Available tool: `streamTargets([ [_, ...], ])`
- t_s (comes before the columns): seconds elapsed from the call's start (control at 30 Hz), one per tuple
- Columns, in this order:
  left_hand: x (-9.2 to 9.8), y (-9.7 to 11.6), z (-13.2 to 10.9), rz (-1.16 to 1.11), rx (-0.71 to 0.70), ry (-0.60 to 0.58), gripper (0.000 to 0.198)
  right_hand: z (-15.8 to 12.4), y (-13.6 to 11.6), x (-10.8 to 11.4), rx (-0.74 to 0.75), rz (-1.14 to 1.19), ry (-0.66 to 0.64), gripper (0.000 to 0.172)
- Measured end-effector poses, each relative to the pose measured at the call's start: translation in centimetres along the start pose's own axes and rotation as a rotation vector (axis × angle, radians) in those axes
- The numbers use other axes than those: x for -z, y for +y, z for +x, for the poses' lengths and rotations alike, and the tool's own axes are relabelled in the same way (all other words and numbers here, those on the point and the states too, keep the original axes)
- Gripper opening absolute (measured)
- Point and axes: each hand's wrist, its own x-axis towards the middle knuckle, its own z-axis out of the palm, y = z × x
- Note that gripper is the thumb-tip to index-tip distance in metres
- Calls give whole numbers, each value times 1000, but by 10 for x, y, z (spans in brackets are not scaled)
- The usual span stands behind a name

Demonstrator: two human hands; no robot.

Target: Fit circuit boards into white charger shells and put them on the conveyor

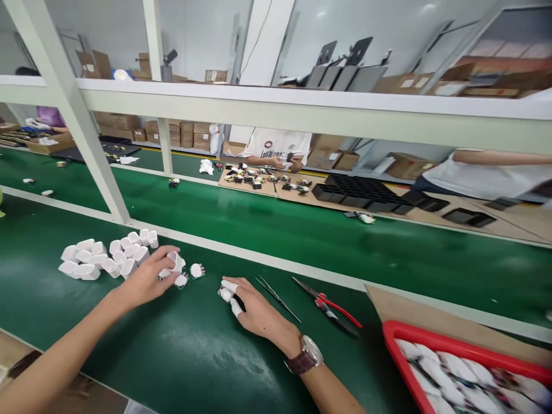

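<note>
My left hand (149, 279) is closed around a small white plastic housing (175, 262), its open end showing. Beside those fingers lie small white parts with green boards, one of them a white-topped part (197, 271) on the green bench. White finger cots cover two fingers of my right hand (261, 310). Its thumb and fingers pinch another small white part (225, 294) at the bench surface. To the left stands a cluster of white plastic housings (98, 260). Right of my right hand lie tweezers (278, 298) and red-and-black long-nose pliers (325, 305).
A red tray (390, 339) of white wrapped parts sits at the right over a cardboard sheet (388, 302). Beyond a white rail runs a green conveyor belt (259, 224) carrying a few parts. Across it, a person (280, 146) handles a part. A shelf post (92, 144) rises at left.
</note>
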Motion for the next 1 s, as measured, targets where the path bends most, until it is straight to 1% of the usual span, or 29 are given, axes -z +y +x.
streamTargets([
  [0.07, -12, 26, 3, -164, -34, -123, 8, -11, 3, 2, -20, -29, 17, 37],
  [0.1, -20, 37, 5, -217, -52, -180, 6, -16, 3, 0, -36, -71, 40, 39],
  [0.13, -30, 46, 7, -253, -61, -224, 7, -19, 4, -4, -44, -128, 71, 41],
  [0.17, -41, 52, 9, -278, -61, -254, 14, -22, 4, -10, -40, -196, 104, 40],
  [0.27, -72, 58, 12, -319, -30, -291, 39, -29, 3, -30, 1, -379, 180, 33],
  [0.33, -88, 55, 9, -331, -1, -274, 49, -33, -1, -39, -13, -439, 199, 39],
  [0.4, -97, 52, 3, -337, 35, -253, 57, -35, -5, -41, -57, -452, 183, 45],
  [0.47, -102, 49, -3, -338, 70, -250, 62, -36, -9, -36, -90, -426, 151, 48],
  [0.53, -104, 47, -6, -339, 95, -256, 63, -35, -9, -27, -112, -336, 127, 54],
  [0.6, -102, 48, -7, -340, 124, -272, 65, -36, -5, -16, -131, -195, 108, 65],
  [0.67, -98, 49, -6, -345, 150, -295, 67, -37, 2, -6, -119, -75, 86, 77],
  [0.7, -95, 50, -5, -350, 155, -306, 68, -37, 6, -2, -100, -37, 76, 78],
  [0.8, -88, 53, -2, -373, 129, -337, 76, -36, 15, 2, -40, 7, 69, 67],
  [0.87, -87, 53, -2, -398, 101, -340, 76, -34, 17, -1, -28, 11, 97, 59],
  [0.93, -91, 52, -4, -411, 107, -307, 71, -31, 15, -4, -24, 3, 162, 53],
  [1.0, -96, 51, -7, -400, 147, -245, 67, -29, 10, -7, -14, 2, 272, 50],
])
